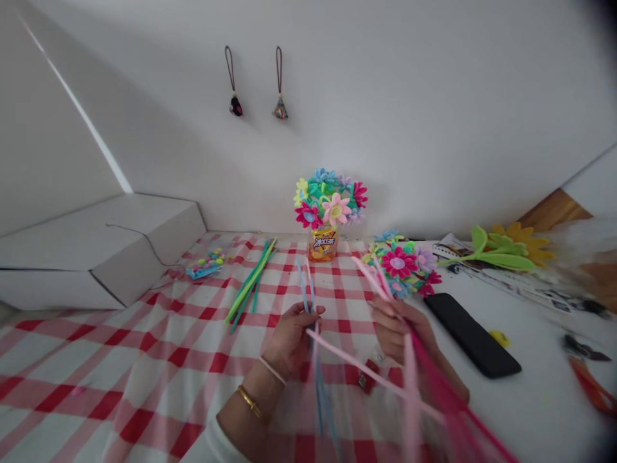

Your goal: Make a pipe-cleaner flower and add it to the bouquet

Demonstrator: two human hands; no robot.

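Note:
My left hand is closed in a pinch around a few light blue pipe cleaners, with a pale pink one among them. A light pink pipe cleaner runs from its fingers down toward the lower right. To the right, my right hand is wrapped around a bundle of pink and deep magenta pipe cleaners, whose lower ends are smeared by motion. Left of my hands, green pipe cleaners lie on the red-and-white checked tablecloth.
A jar of fuzzy flowers stands by the wall. More flowers lie right of it, near a black phone and orange-handled scissors. A white box and a packet of pompoms sit left.

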